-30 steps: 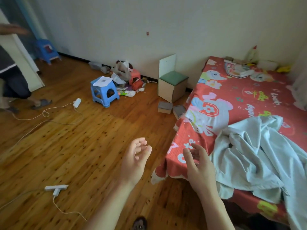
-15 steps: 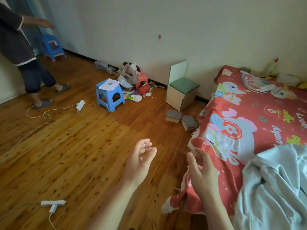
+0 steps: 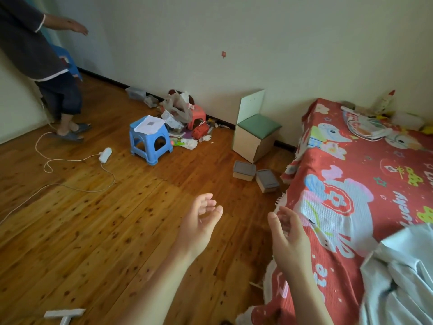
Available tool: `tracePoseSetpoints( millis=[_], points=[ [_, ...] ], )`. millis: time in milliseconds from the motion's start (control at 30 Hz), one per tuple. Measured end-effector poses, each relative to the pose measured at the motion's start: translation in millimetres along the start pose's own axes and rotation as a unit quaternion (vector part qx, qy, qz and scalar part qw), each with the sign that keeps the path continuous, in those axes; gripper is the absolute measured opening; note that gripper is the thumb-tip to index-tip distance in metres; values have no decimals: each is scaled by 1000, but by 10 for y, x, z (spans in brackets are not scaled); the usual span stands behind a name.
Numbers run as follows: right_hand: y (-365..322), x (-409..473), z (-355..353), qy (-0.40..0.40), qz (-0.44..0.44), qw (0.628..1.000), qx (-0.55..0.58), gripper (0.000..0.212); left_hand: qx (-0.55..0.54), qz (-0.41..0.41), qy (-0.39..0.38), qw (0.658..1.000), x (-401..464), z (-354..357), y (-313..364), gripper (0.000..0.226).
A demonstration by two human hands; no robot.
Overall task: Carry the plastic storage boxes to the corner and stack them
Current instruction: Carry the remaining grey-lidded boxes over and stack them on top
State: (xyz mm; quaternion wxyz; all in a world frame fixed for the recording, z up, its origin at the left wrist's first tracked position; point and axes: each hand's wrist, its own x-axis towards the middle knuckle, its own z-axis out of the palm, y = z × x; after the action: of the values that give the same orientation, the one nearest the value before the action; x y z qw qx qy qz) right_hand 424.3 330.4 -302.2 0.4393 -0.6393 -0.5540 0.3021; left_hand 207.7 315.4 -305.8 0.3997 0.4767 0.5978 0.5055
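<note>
Two small plastic storage boxes with grey lids lie on the wooden floor by the bed's corner: one box [image 3: 244, 170] sits flat, the other box [image 3: 267, 180] leans tilted beside it. My left hand [image 3: 199, 223] and my right hand [image 3: 287, 235] are raised in front of me, palms facing each other, fingers apart, holding nothing. Both hands are well short of the boxes, which lie farther ahead on the floor.
A bed with a red cartoon cover [image 3: 365, 184] fills the right side. A white seat with a green cushion [image 3: 256, 137] stands by the wall. A blue stool [image 3: 150, 141], a clutter pile [image 3: 185, 118], cables [image 3: 77, 170] and another person [image 3: 42, 66] are at the left.
The view has moved forward and turned left; the boxes are now nearer. The other person has stepped further into the frame at the left. My hands stay raised and empty.
</note>
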Motion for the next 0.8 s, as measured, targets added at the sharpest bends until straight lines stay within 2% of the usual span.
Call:
tracePoseSetpoints(
  millis=[267,467,800],
  points=[
    [195,614,197,17,21,1000,9,46,24,-10,-21,999,695,250,-68,49],
    [367,1417,303,40,32,998,20,45,50,-14,-43,998,1536,610,-41,39],
    [616,2719,191,77,56,995,36,47,72,0,-72,995,2763,1340,142,38]
  ],
)
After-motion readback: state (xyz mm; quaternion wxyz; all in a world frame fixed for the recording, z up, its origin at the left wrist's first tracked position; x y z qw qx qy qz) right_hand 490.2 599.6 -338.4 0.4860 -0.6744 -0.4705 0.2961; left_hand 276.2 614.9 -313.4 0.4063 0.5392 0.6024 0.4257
